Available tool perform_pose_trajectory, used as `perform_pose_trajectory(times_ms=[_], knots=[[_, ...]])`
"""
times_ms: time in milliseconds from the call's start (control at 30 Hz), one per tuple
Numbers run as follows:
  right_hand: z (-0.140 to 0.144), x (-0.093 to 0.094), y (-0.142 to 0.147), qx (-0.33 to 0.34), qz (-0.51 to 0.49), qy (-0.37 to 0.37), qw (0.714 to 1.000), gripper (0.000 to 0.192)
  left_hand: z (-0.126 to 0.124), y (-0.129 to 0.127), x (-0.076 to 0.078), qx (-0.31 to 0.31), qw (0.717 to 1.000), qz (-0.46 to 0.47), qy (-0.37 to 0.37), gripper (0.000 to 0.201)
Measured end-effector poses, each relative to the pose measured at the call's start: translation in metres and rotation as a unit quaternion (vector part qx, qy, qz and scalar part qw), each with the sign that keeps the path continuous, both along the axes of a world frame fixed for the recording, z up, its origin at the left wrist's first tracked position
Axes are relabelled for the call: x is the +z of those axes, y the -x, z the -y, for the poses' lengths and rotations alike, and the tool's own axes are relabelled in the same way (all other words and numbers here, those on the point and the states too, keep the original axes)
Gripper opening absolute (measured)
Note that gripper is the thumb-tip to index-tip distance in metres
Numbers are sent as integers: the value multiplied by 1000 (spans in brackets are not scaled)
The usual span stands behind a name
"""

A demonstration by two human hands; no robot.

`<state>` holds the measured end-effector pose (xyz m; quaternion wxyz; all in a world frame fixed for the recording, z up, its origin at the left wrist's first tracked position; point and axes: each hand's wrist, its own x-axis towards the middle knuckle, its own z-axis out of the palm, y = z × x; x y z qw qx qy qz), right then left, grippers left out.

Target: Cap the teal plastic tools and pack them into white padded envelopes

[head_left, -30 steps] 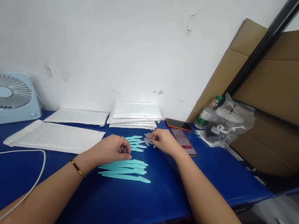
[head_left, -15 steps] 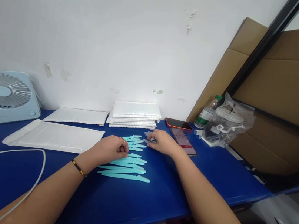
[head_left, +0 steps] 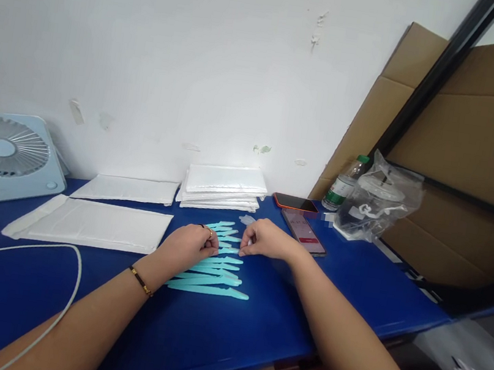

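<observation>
A row of turquoise eyebrow razors (head_left: 207, 290) lies on the blue table, their blade ends toward the right. My left hand (head_left: 191, 248) is over the handles in the middle of the row, thumb and fingers closed on one razor (head_left: 230, 250). At that razor's blade end, my right hand (head_left: 264, 239) pinches a small clear plastic cap, mostly hidden by the fingers. Behind the right fingertips lie several loose clear caps (head_left: 246, 219).
White padded envelopes (head_left: 97, 224) lie at the left, with a stack of them (head_left: 224, 181) by the wall. Two phones (head_left: 302, 230), a bottle (head_left: 342, 184) and a bagged cup (head_left: 369, 206) are at the right. A fan (head_left: 5, 155) stands far left; a white cable (head_left: 76, 271) crosses my left forearm.
My right hand has come from the loose clear caps down to a razor's blade end, fingers now pinched. The left hand has shifted slightly right along the razors.
</observation>
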<state>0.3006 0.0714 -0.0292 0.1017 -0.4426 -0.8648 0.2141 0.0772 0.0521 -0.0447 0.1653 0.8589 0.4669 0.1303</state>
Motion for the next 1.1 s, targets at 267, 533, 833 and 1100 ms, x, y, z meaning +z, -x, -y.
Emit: perform_pose_trajectory(times_ms=[267, 533, 833, 1100], knots=[[2, -3, 12, 11, -36, -23, 999, 13, -4, 2, 0, 7, 1000, -15, -6, 16], [-11, 16, -50, -74, -8, -60, 995, 20, 3, 7, 13, 30, 998, -15, -54, 22], [-13, 6, -40, -32, 38, 42, 998, 19, 1, 11, 10, -32, 998, -10, 61, 21], [-4, 7, -30, 21, 5, 66, 998, 19, 1, 7, 9, -4, 1000, -21, 18, 20]])
